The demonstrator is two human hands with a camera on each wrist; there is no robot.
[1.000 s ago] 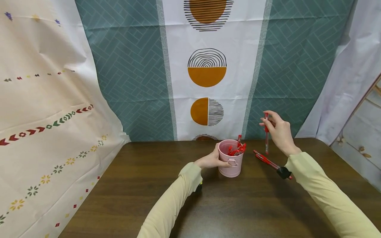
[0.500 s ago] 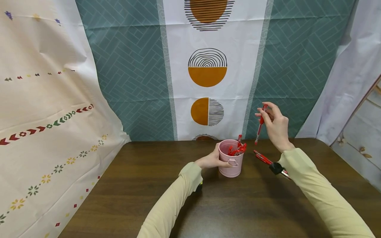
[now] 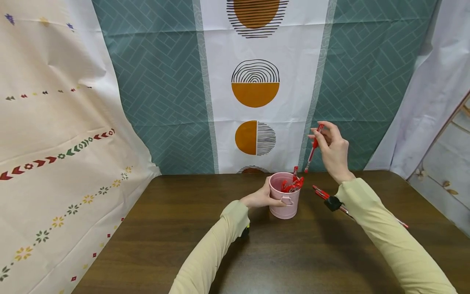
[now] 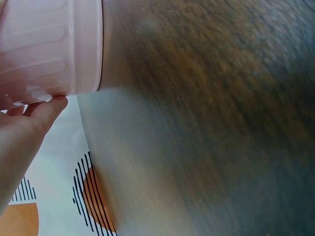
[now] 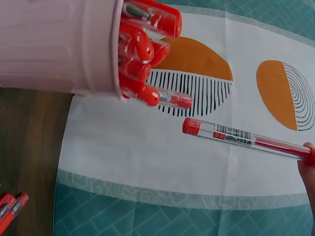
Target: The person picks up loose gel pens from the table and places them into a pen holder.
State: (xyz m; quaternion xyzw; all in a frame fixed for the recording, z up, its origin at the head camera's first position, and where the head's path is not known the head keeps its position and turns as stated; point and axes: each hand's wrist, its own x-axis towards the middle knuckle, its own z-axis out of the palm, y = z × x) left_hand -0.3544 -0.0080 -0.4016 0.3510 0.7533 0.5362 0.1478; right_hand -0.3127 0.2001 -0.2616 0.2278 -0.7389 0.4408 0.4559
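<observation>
Thumb and fingers of the left hand [image 3: 260,199] curl round the left side of a shiny pink round pail [image 3: 284,212], a grip closed on its wall. The pail stands upright on a dark brown wood-grained table [image 3: 176,228]. Inside it, a cluster of red-capped pens [image 3: 293,187] leans against the right of the rim, their ends jutting above it.

The right hand [image 3: 335,153] is raised beyond the pail's right side, its grip pinching a slim clear-barrelled red pen [image 3: 312,152] by the red upper part. That pen slants, its lower end pointing down toward the pail, near the clustered pens yet apart from them.

More red pens [image 3: 320,192] lie on the table right of the pail, partly hidden by the black wrist device [image 3: 333,203] and the pale yellow right sleeve [image 3: 382,228]. Behind hangs a teal-and-white cloth [image 3: 161,81] with orange shapes.
</observation>
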